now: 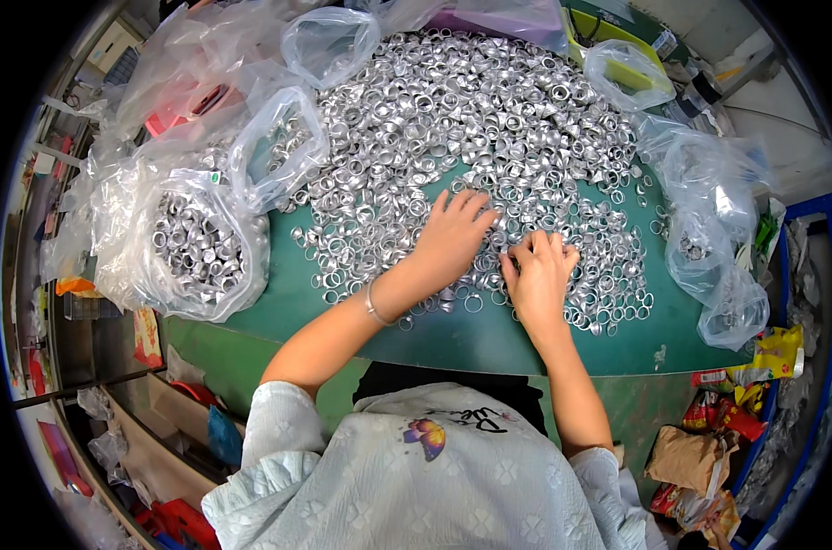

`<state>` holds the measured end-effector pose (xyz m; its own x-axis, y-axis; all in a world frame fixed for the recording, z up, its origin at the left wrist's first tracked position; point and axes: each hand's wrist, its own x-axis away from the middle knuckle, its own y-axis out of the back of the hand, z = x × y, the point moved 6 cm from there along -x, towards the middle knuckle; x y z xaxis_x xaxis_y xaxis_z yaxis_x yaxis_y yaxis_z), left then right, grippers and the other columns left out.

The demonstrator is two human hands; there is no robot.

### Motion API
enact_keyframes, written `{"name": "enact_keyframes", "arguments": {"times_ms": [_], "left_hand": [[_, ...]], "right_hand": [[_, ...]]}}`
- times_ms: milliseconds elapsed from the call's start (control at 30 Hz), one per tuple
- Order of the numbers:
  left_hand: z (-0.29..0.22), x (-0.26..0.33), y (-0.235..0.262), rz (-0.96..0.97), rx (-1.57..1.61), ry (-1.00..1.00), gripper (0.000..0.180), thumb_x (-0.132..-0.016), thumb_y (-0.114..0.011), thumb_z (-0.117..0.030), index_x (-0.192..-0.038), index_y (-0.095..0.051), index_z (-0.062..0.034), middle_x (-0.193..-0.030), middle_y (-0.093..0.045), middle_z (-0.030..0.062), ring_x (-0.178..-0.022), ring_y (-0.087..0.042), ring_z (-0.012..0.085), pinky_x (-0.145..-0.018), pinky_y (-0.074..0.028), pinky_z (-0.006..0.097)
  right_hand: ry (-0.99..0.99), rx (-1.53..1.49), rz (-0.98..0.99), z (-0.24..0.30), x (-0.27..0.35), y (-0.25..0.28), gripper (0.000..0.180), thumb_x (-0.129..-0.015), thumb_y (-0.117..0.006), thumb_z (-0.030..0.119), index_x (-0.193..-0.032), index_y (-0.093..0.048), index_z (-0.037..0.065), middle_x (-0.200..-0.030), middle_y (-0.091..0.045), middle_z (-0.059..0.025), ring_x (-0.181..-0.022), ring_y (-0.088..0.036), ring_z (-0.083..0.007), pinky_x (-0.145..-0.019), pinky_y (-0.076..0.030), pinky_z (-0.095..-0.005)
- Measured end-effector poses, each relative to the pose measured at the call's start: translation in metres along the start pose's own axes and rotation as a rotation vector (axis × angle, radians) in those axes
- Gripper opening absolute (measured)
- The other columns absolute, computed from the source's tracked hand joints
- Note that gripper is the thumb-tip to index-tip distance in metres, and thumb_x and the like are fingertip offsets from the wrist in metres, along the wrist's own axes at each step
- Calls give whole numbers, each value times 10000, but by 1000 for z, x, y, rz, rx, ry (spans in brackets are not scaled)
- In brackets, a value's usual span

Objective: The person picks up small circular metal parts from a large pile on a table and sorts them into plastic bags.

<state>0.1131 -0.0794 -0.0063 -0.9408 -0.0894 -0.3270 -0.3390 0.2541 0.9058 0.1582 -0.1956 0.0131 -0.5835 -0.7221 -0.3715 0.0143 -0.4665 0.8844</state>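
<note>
A large heap of silver metal rings (471, 101) covers much of the green table (452, 348), thinning to a loose single layer toward me. My left hand (452, 236) rests over the rings in the middle, its fingers stretched out and apart. Just to its right, my right hand (539, 280) is among the rings at the near side. Its fingers are bent down and drawn together; whatever lies under the fingertips is hidden. A bracelet (372, 302) circles my left wrist.
A clear plastic bag (255, 266) full of rings stands at the left. More clear bags (718, 211) lie at the right edge. A yellow-green tray (622, 64) and a purple bin (507, 27) sit at the back. A brown paper bag (695, 458) is beyond the table's near right.
</note>
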Motion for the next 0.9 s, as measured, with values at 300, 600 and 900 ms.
{"name": "enact_keyframes", "arguments": {"times_ms": [300, 600, 900], "left_hand": [[-3, 45, 33, 76, 11, -7, 399, -709, -577, 28, -1102, -555, -42, -1194, -496, 116, -1157, -440, 295, -1005, -320, 422], [-11, -15, 2, 75, 96, -65, 295, -743, -541, 30, -1022, -604, -40, -1043, -534, 87, -985, -492, 255, -803, -360, 354], [7, -29, 2, -69, 508, 71, 37, -834, -553, -25, -870, -560, -28, -1036, -588, 87, -933, -573, 240, -768, -436, 326]], "right_hand": [[-579, -1358, 6, -61, 19, -2, 49, -848, -599, -7, -880, -562, -13, -928, -625, -118, -705, -563, -117, -645, -473, -207], [-506, -711, 84, -60, 24, 40, 560, -780, -584, -66, -1297, -391, 28, -1116, -554, -108, -656, -544, -88, -571, -446, -209], [-790, -1354, -41, -113, 65, 56, 232, -952, -423, 112, -1084, -567, -13, -704, -477, 14, -595, -398, -63, -553, -331, -204]]}}
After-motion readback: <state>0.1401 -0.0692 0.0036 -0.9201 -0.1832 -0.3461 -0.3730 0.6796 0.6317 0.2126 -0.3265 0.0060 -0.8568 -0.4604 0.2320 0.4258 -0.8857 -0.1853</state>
